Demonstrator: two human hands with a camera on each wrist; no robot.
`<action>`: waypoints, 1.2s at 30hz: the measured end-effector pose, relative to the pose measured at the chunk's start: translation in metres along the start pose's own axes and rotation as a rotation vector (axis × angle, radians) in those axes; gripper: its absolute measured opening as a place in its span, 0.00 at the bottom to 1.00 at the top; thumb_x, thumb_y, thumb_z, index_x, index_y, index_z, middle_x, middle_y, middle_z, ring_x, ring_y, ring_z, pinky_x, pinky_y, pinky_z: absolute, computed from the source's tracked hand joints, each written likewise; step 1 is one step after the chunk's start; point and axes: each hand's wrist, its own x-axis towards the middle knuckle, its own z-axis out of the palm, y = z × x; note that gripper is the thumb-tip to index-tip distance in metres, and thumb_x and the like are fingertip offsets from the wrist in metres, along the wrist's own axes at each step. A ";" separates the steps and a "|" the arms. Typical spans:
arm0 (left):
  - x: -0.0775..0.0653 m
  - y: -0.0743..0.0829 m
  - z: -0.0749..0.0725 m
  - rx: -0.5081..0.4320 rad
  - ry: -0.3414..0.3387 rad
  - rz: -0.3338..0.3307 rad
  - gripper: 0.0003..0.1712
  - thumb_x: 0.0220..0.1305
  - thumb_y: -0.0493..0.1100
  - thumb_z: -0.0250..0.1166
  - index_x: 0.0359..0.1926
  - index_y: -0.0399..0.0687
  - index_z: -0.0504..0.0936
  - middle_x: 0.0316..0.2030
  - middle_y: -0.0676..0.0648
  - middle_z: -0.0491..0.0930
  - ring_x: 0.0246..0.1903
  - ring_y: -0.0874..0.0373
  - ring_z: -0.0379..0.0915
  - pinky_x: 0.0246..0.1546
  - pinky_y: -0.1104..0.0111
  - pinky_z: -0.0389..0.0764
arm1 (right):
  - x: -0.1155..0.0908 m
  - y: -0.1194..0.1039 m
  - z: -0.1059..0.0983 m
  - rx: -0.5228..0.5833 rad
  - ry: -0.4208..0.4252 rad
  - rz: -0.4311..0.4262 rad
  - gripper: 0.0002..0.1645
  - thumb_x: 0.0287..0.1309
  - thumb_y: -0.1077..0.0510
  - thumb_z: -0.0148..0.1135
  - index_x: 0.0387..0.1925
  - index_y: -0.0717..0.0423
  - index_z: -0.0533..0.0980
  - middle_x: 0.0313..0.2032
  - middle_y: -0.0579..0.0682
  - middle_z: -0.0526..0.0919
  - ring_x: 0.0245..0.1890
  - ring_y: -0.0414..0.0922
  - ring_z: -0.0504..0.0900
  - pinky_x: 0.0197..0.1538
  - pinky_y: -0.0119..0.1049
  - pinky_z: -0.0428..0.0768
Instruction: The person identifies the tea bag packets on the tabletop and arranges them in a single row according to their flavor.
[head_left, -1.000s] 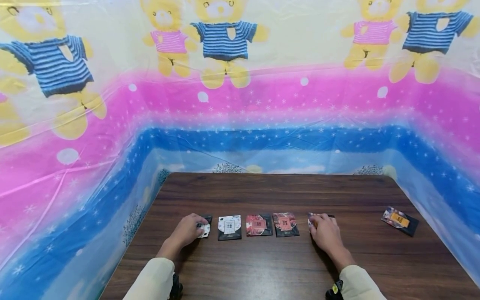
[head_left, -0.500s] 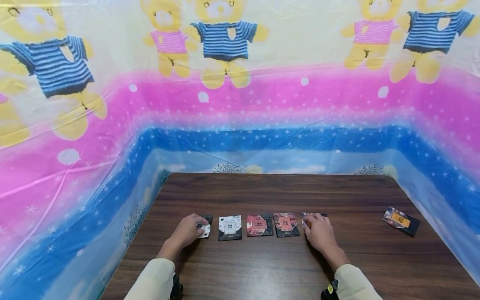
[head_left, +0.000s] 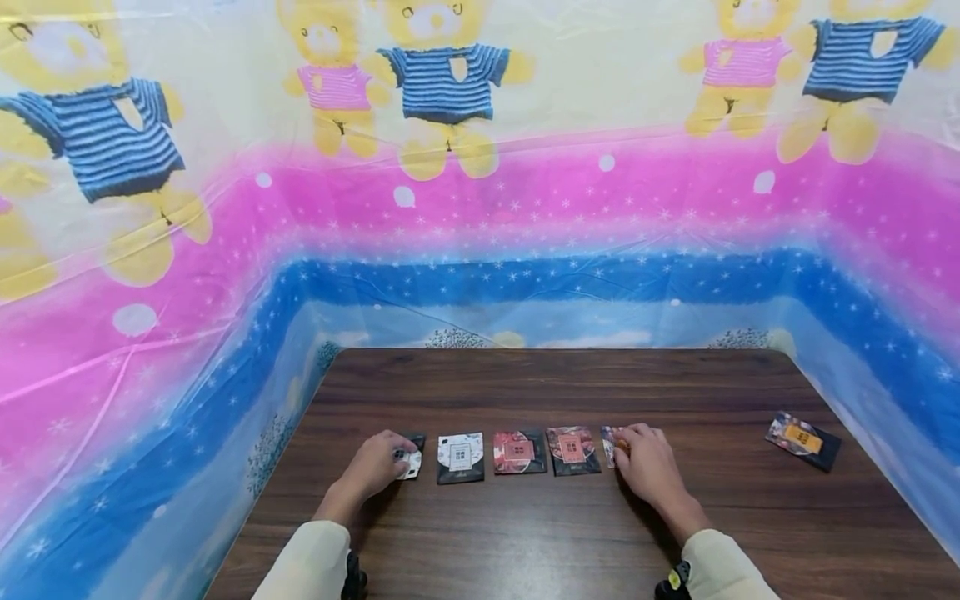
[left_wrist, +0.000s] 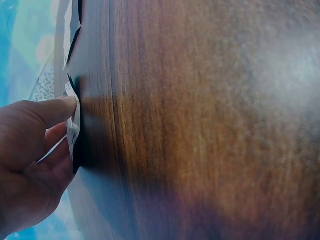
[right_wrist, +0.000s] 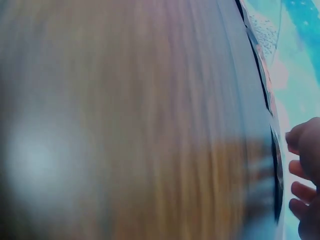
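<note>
My left hand [head_left: 378,461] pinches a black-and-white sachet [head_left: 409,460] at the left end of a row; in the left wrist view the thumb lies on the sachet [left_wrist: 74,120], and some fingers are partly hidden behind it. My right hand [head_left: 649,462] is over the row's right-end sachet [head_left: 608,447], covering most of it. The right wrist view shows the right fingers [right_wrist: 300,170] loosely bent and apart from the sachet below. Between the hands lie a white-and-black sachet [head_left: 461,457] and two red-and-black ones, the left sachet [head_left: 519,451] and the right sachet [head_left: 573,451].
An orange-labelled black sachet [head_left: 802,440] lies tilted near the right side of the brown wooden table [head_left: 517,542]. Behind the table hangs a sheet [head_left: 555,200] printed with teddy bears, running round the left and right sides.
My right hand slid the right-end sachet left, close beside the red one, then shifted slightly right off it, uncovering its left part. My left hand stayed in place.
</note>
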 end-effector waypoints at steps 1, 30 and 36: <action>0.000 0.000 0.000 -0.001 0.001 0.000 0.12 0.61 0.34 0.71 0.45 0.49 0.89 0.51 0.42 0.82 0.55 0.43 0.79 0.58 0.47 0.79 | 0.001 0.004 -0.003 0.003 0.032 -0.015 0.15 0.61 0.60 0.66 0.48 0.61 0.84 0.50 0.63 0.84 0.54 0.64 0.78 0.57 0.62 0.76; -0.004 -0.002 0.004 -0.015 0.001 0.027 0.11 0.60 0.33 0.72 0.44 0.47 0.88 0.50 0.43 0.83 0.54 0.43 0.79 0.56 0.49 0.80 | -0.001 0.226 -0.100 -0.119 -0.107 0.348 0.29 0.72 0.57 0.44 0.63 0.76 0.67 0.58 0.82 0.66 0.56 0.78 0.62 0.53 0.69 0.67; -0.003 0.000 -0.001 0.004 0.006 0.015 0.11 0.59 0.33 0.72 0.43 0.48 0.88 0.49 0.43 0.83 0.54 0.44 0.79 0.57 0.49 0.80 | 0.004 0.230 -0.097 -0.139 -0.097 0.288 0.27 0.68 0.59 0.48 0.58 0.79 0.69 0.53 0.82 0.70 0.55 0.76 0.66 0.57 0.67 0.64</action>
